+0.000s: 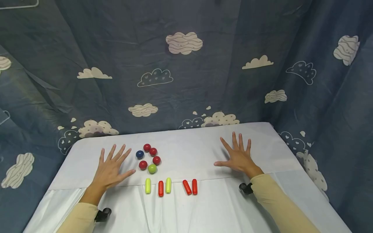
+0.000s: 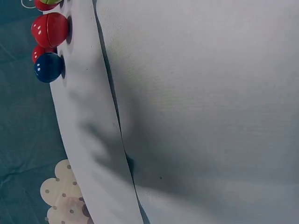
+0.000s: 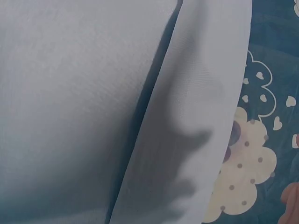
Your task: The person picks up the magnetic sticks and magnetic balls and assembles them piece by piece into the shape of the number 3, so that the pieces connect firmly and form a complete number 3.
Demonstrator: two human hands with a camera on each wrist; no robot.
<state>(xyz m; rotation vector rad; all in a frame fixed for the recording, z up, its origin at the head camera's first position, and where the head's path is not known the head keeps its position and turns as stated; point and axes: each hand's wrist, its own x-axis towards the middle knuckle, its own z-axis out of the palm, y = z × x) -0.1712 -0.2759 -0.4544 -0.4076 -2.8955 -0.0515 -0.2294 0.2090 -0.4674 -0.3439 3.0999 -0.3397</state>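
Observation:
My left hand (image 1: 110,171) hovers over the left of the white table with fingers spread, holding nothing. Just right of it lies a loose ring of balls: a blue ball (image 1: 140,154), a green ball (image 1: 152,168) and several red balls (image 1: 156,160). My right hand (image 1: 239,158) is over the right of the table, its fingers spread wide and nothing in them. Between the hands, nearer me, lie short rods: two yellow-green rods (image 1: 148,186) and three red rods (image 1: 161,188). In the left wrist view, the blue ball (image 2: 48,67) shows at upper left.
A white cloth covers the table (image 1: 192,155), with a seam (image 2: 112,88) running across it. Behind and beside it hangs a dark blue curtain (image 1: 204,81) with cloud prints. Each wrist carries a black camera mount (image 1: 246,188).

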